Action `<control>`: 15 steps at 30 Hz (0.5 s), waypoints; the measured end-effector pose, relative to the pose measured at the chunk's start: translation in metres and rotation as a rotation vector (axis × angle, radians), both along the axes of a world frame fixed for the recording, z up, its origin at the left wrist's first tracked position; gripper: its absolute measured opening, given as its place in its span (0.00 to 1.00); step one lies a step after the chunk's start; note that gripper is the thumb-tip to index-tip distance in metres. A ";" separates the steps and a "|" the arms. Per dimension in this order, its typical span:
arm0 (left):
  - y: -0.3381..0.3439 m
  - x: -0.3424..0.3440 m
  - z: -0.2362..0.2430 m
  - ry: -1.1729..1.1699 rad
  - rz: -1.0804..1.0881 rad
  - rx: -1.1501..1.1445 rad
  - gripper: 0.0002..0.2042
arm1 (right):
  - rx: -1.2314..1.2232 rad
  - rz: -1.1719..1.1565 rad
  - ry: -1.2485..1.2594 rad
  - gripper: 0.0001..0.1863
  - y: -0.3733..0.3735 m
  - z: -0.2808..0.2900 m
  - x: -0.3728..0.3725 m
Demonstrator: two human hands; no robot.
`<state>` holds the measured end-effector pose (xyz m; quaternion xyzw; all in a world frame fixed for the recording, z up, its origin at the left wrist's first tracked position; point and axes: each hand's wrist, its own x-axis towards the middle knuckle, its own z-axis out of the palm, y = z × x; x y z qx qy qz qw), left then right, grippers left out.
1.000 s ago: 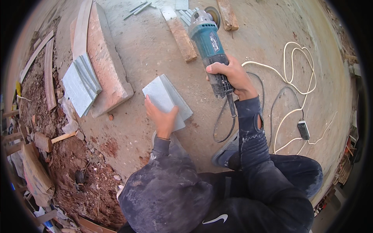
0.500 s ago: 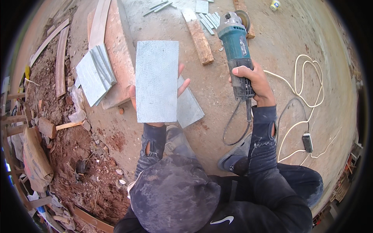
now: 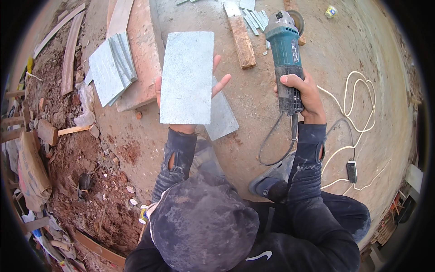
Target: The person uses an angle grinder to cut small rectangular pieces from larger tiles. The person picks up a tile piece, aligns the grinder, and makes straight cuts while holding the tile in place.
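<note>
My left hand [image 3: 217, 84] holds up a grey rectangular stone tile [image 3: 186, 77], flat side toward me, fingers spread behind it. Below it a second grey tile [image 3: 223, 119] lies on the concrete floor. My right hand [image 3: 304, 93] grips the dark handle of a teal angle grinder [image 3: 285, 50], its disc end pointing away from me above the ground. The grinder's black cable [image 3: 272, 145] loops down beside my right forearm.
A stack of grey tiles [image 3: 111, 68] leans on a reddish slab [image 3: 142, 50] at left. A wooden block [image 3: 241, 41] and tile offcuts [image 3: 253, 18] lie ahead. A white cord [image 3: 355, 104] with a plug box [image 3: 352, 171] coils at right. Rubble and planks line the left.
My left hand lifted a tile off the one on the floor and raised it up flat in front of me. The right hand still holds the grinder in about the same place.
</note>
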<state>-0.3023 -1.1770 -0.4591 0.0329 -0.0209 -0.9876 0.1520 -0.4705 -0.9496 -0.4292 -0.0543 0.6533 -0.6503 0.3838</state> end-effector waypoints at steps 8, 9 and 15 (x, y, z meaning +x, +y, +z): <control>-0.007 0.002 -0.005 0.039 0.018 -0.002 0.44 | 0.005 0.025 0.013 0.22 -0.002 -0.001 0.001; -0.007 0.002 -0.006 0.045 0.015 0.001 0.45 | 0.006 0.025 0.015 0.22 -0.001 -0.001 0.001; -0.002 0.006 -0.013 0.087 0.003 -0.021 0.49 | 0.002 0.019 0.028 0.22 0.000 0.006 0.004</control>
